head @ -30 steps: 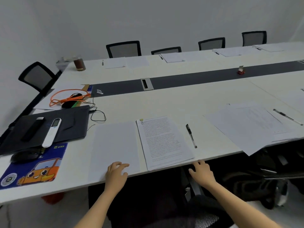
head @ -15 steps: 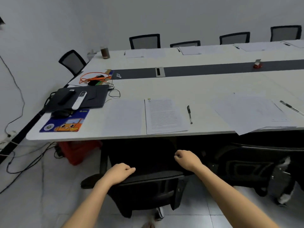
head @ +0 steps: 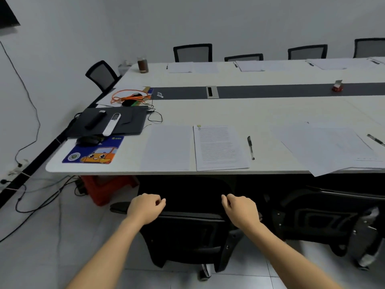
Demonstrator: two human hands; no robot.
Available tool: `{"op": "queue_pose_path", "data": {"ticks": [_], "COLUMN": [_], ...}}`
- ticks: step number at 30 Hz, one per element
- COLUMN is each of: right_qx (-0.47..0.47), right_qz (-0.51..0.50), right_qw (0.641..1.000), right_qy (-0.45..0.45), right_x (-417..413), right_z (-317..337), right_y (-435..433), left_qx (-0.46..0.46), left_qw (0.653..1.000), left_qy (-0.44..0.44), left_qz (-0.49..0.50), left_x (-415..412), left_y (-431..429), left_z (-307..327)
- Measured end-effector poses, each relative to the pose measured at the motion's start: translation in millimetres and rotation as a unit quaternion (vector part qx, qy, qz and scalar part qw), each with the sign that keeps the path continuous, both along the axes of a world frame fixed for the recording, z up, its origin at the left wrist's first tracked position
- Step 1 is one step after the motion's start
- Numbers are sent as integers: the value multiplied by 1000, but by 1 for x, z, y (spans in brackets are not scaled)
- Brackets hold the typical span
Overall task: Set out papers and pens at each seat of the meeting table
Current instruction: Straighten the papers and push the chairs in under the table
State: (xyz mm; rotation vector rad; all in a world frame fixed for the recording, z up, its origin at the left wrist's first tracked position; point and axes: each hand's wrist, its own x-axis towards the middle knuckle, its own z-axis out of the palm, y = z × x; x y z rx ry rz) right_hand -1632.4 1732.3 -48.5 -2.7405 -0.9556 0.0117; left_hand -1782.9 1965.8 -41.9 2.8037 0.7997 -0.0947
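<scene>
Gripping the top edge of the black chair (head: 187, 232) with curled fingers, the left hand (head: 145, 209) and right hand (head: 239, 209) are near the white table (head: 250, 113), where a blank sheet (head: 166, 147), a clipped document (head: 218, 147) and a pen (head: 250, 148) lie side by side.

Long white rectangular worktop (head: 270, 113) with dark grey central strip (head: 270, 91). Near edge, left to right: blue cartoon-car mouse pad (head: 95, 152), blank white sheet (head: 166, 148), clipped printed document (head: 218, 147), black ballpoint pen (head: 250, 147), loose overlapping white sheets (head: 325, 147). Left end: black desk mat (head: 129, 119), coiled orange cable (head: 129, 95), glass of brown liquid (head: 143, 64).
</scene>
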Motion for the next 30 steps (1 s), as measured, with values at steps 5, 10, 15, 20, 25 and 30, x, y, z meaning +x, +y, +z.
{"op": "queue_pose_path", "data": {"ticks": [5,10,15,20,25,30], "right_qx": [26,25,46,82,20,-26], "right_qz": [-26,-52,-61,-72,-115,-141], "right_qw": [997,994,995,989,991,990], "right_qy": [-72,-96,-67,-104,-69,-20], "right_x": [4,27,49,62,58,46], "right_z": [-7,-9,-9,-19,-16,-17], "right_y": [15,21,16,11,9,4], "left_qx": [13,-8,-13,-17,-22,-34], "left_qw": [999,999,999,999,999,998], "left_qy": [7,-6,-12,-1,7,28], "left_qz": [-32,-36,-31,-30,-33,-41], "left_x": [19,42,64,76,80,72], "left_y": [24,28,21,16,19,20], "left_z": [1,0,-1,-4,-7,-12]}}
